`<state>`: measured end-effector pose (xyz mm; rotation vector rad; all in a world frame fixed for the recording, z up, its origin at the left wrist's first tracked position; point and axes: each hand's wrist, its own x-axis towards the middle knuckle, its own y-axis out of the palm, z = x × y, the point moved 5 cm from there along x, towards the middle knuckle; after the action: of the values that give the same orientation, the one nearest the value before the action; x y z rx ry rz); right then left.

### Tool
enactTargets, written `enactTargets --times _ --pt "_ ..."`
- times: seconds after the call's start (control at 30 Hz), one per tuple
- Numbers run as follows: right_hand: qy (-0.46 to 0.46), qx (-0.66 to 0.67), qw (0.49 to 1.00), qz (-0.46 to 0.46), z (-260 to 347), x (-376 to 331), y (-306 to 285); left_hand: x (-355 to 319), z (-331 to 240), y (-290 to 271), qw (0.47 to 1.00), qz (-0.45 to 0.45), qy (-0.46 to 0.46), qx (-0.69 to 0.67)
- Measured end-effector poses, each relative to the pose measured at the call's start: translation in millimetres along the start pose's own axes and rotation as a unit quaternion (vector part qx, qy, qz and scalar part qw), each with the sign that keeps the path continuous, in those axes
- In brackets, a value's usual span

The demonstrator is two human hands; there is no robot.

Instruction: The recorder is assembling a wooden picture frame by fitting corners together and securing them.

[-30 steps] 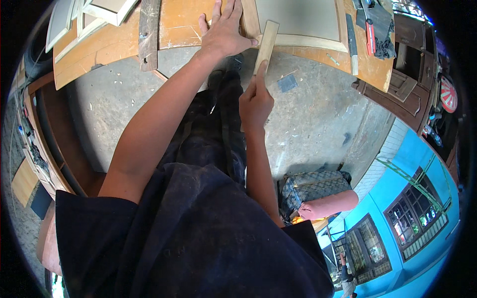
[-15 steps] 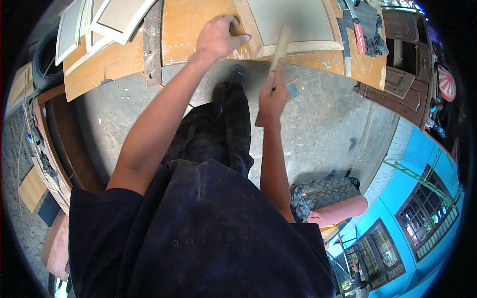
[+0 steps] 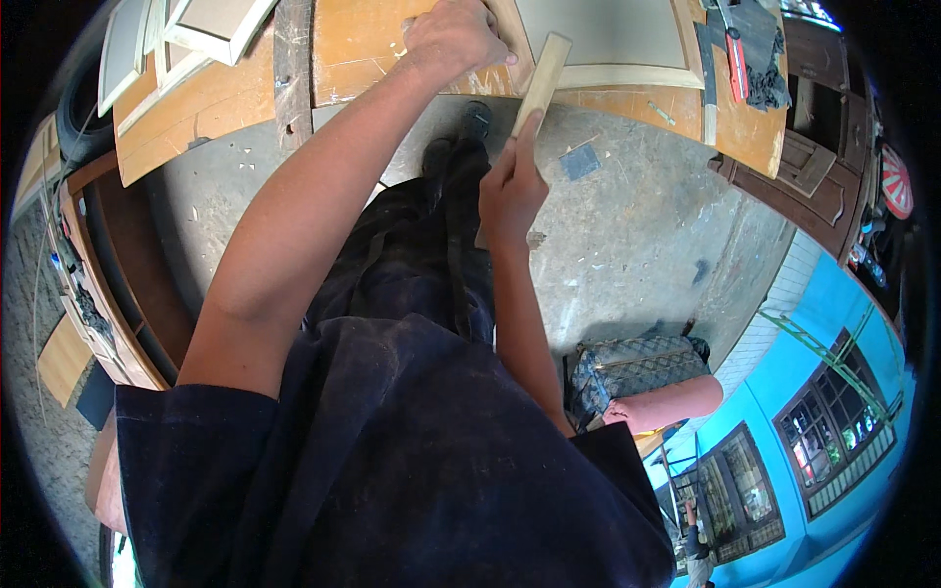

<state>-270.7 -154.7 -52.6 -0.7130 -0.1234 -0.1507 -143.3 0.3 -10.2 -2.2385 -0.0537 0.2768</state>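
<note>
My right hand (image 3: 515,194) is closed around a flat wooden strip (image 3: 542,83), which points away from me. The strip's far end overlaps the near left corner of a wooden-framed panel (image 3: 627,76) on the workbench (image 3: 358,54). Its lower end shows just below my fist. At the left rail of that panel, my left hand (image 3: 456,37) is closed, with thumb and fingers against the wood. The picture's upper edge and the hand itself hide part of that grip.
More light framed panels (image 3: 211,29) lie at the bench's left end. A red-handled tool (image 3: 735,64) and dark cloth (image 3: 767,69) lie at its right. A dark square scrap (image 3: 579,163) is on the floor. Behind on the right stand a patterned bag (image 3: 632,372) and pink roll (image 3: 667,404).
My left hand has moved away from me and right, onto the panel's rail. My right hand has shifted left, and the strip is less blurred. The whole view has moved slightly.
</note>
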Motion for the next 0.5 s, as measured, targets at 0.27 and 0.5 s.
enactTargets --times 0.27,0.5 --pt "0.057 0.001 0.998 0.024 0.5 9.9 8.0 15.3 0.8 11.1 0.977 0.131 -0.152 0.077" --pt "0.11 0.001 0.994 0.026 0.6 37.8 9.3 -3.0 -1.0 1.6 0.995 0.083 -0.041 -0.024"
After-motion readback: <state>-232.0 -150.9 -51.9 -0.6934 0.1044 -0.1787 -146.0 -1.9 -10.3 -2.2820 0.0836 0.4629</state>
